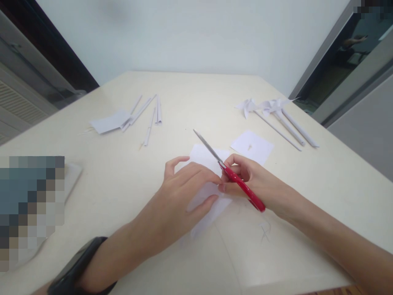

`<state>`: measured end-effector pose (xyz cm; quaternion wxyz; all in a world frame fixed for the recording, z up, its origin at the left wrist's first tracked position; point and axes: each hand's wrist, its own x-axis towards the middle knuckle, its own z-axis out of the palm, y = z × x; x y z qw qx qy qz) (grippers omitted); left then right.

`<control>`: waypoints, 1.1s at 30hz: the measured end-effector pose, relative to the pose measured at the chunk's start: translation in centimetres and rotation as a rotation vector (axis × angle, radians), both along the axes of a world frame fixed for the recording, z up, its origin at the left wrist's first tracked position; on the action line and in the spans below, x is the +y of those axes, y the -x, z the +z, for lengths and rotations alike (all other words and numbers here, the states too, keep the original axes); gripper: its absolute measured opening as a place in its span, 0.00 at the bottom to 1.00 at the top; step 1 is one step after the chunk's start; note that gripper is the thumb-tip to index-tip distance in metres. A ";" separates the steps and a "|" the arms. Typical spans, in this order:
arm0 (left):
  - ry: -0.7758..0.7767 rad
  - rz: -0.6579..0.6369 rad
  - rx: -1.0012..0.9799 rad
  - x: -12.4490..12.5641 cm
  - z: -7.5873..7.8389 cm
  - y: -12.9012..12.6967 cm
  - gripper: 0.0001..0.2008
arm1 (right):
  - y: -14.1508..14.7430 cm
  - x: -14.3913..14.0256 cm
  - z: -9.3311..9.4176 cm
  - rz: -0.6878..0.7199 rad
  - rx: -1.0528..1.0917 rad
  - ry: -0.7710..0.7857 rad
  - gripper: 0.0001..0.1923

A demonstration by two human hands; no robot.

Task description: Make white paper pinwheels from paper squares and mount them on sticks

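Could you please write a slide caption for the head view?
Left hand and right hand together over a white paper sheet, red-handled metal scissors in the right, white paper pinwheels beyond.

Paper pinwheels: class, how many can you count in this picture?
2, both at the picture's upper right: the left pinwheel and, beside it, the right pinwheel. Overlap there may hide another.

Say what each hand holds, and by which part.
Right hand: scissors, by the red handles. Left hand: over white paper; whether it grips it can't be told.
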<state>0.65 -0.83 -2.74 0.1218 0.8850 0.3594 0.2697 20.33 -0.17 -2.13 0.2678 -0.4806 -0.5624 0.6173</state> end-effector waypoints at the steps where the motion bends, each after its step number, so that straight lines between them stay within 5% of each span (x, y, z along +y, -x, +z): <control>1: 0.002 0.010 -0.018 0.0 0.0 0.0 0.08 | -0.1 0.0 0.0 -0.002 0.005 0.002 0.11; 10: 0.370 0.169 -0.312 0.3 0.6 0.5 0.04 | -0.5 0.0 0.4 -0.085 0.018 -0.097 0.10; 16: 0.523 0.137 -0.523 0.4 0.7 0.8 0.02 | 0.1 -0.3 0.5 -0.172 -0.002 -0.222 0.11; 33: 0.606 0.203 -0.781 0.1 1.5 0.5 0.02 | 0.9 -1.4 -0.2 -0.057 -0.408 -0.577 0.18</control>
